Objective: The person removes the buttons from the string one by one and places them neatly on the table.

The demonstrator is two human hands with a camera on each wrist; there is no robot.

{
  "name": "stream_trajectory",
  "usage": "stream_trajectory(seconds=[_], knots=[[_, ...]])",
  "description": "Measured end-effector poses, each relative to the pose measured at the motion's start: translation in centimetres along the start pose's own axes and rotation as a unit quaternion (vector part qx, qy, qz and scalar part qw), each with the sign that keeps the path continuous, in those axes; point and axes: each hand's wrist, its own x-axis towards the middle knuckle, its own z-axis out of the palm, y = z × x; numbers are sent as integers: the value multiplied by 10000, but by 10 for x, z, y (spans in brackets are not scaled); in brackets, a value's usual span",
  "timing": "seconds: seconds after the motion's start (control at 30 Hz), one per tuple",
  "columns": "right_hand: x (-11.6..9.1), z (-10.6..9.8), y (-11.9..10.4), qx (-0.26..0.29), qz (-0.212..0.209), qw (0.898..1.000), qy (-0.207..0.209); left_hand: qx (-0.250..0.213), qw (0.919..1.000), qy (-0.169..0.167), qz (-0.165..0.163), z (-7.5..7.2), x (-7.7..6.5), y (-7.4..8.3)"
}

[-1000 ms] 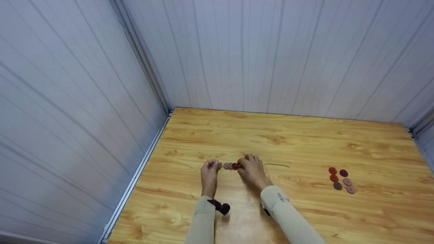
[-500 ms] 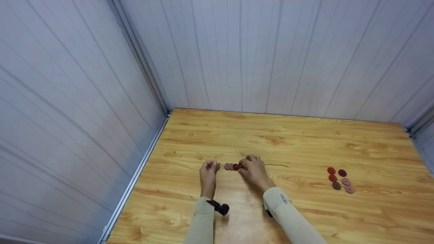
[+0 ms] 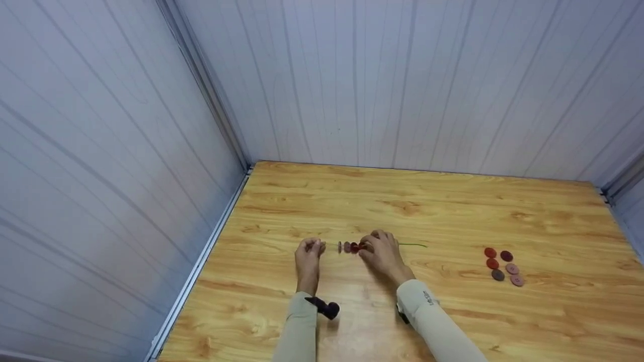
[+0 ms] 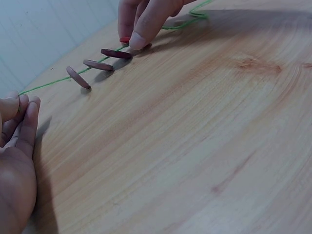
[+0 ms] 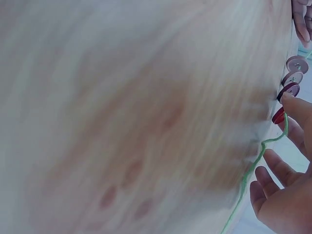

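Note:
A green string point(image 4: 48, 86) runs between the two hands with several buttons on it. Thumb and fingers of the left hand point(image 3: 308, 259) pinch its left end. Nearest that hand hangs a mauve button point(image 4: 78, 78), then a second mauve button point(image 4: 98, 65) and a dark red button point(image 4: 116, 53), all tilted on the string. The right hand point(image 3: 383, 255) pinches a red button point(image 5: 278, 116) between thumb and forefinger, its other fingers spread loosely in the right wrist view. Beyond it, the string's tail point(image 3: 415, 245) lies on the table.
To the right on the wooden table point(image 3: 453, 211) lie loose buttons: red ones point(image 3: 490, 252), a dark maroon one point(image 3: 506, 256), a grey one point(image 3: 497, 275) and pink ones point(image 3: 517, 280). White panel walls point(image 3: 322, 85) close off the back and left side.
The right hand has moved a little right, drawing the strung buttons away from the left hand. The leftmost mauve button has turned edge-on in the head view. The left hand stays nearly still.

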Motion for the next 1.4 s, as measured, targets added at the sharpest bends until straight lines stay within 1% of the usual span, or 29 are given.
stream_trajectory(seconds=[0.07,0.17,0.3,0.4,0.53,0.77,0.83,1.0,1.17,1.4], knots=[[-1,-1,1,6,8,10000,27,-20,9999,-35,128,0,-1,0],[-1,-2,3,2,51,10000,47,-45,9997,-93,213,-1,-2,1],[-2,-5,5,-23,89,9999,101,-14,9999,-115,-5,-1,-3,2],[-2,-7,7,-49,149,9998,92,6,9999,-70,-140,-1,-2,3],[-2,-11,10,-29,256,9997,56,-25,9998,-8,-198,0,-1,3],[-2,-18,16,-12,390,9992,-38,25,9997,27,-227,0,-1,3],[-2,-20,19,-1,434,9990,-62,-25,9997,41,-230,0,-1,3],[-4,-24,24,10,453,9990,-2,-80,9997,52,-214,0,-1,2],[-7,-27,29,100,563,9984,42,-12,9998,26,-179,-1,0,0],[-10,-34,38,72,667,9977,32,76,9999,-46,-95,-1,0,0]])
